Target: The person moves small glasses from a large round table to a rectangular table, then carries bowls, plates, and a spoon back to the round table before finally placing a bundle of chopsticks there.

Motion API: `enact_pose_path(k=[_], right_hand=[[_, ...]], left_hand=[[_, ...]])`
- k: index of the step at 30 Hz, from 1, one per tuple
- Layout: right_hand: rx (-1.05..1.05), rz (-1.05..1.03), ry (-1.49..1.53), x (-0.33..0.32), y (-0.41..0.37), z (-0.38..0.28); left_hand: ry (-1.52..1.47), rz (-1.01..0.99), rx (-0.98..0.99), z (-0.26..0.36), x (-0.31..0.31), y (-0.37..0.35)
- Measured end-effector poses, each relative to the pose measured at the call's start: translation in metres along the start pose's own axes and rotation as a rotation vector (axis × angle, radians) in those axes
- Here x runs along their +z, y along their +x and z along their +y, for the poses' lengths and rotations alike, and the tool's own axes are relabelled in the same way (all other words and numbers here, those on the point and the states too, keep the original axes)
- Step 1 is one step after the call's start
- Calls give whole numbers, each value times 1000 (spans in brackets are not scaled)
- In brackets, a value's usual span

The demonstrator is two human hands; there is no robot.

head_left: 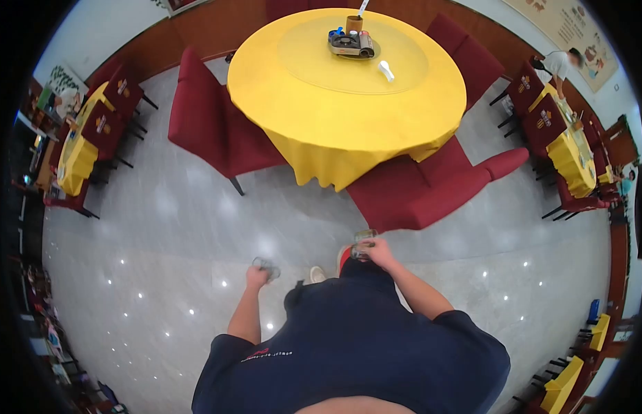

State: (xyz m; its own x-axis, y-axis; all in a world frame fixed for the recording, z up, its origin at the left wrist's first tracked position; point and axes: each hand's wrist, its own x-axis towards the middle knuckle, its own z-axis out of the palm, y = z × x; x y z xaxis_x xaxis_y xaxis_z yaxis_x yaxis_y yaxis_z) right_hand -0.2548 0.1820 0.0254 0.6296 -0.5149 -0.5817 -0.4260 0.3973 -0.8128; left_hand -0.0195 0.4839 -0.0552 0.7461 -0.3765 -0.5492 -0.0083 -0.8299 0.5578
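Grasping a clear glass (269,268) in the left hand (256,277), holding it low over the floor (183,269), left of a pale shoe (318,274); blurring too much for telling its mouth's direction. Clutching clear glassware (365,235) in the right hand (379,253), near the red chair (417,196), running its long axis roughly forward; partly covering it with that hand, not showing clearly whether one glass or two. Wearing a dark shirt (355,331) bearing red-and-white lettering (266,355), too small for reading; likewise showing illegible emblems (544,120) on chair backs (553,132).
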Motion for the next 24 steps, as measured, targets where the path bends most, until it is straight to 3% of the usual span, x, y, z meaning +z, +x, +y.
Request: enact_pose_path(k=[4, 7, 8, 9, 11, 13, 17, 22, 24], right_hand=[[1, 51, -6, -5, 32, -30], [-103, 93, -215, -20, 80, -46], [-220, 172, -410, -22, 95, -54], [-337, 250, -605, -26, 107, -64], [-409, 249, -671, -35, 130, -87], [-394, 258, -697, -38, 152, -123], [-376, 274, -788, -58, 202, -170], [-411, 337, -951, -86, 277, -244], [-350, 377, -1009, -100, 308, -259]], left_hand=[[-90, -114, 150, 117, -16, 77], [42, -165, 244, 206, -26, 96], [42, -161, 237, 229, -29, 106], [141, -158, 327, 250, -29, 117], [255, -168, 398, 284, -29, 126], [367, -4, 698, 328, -32, 140], [410, -65, 634, 399, -22, 176], [442, -66, 750, 474, 10, 263], [477, -93, 700, 501, 24, 290]])
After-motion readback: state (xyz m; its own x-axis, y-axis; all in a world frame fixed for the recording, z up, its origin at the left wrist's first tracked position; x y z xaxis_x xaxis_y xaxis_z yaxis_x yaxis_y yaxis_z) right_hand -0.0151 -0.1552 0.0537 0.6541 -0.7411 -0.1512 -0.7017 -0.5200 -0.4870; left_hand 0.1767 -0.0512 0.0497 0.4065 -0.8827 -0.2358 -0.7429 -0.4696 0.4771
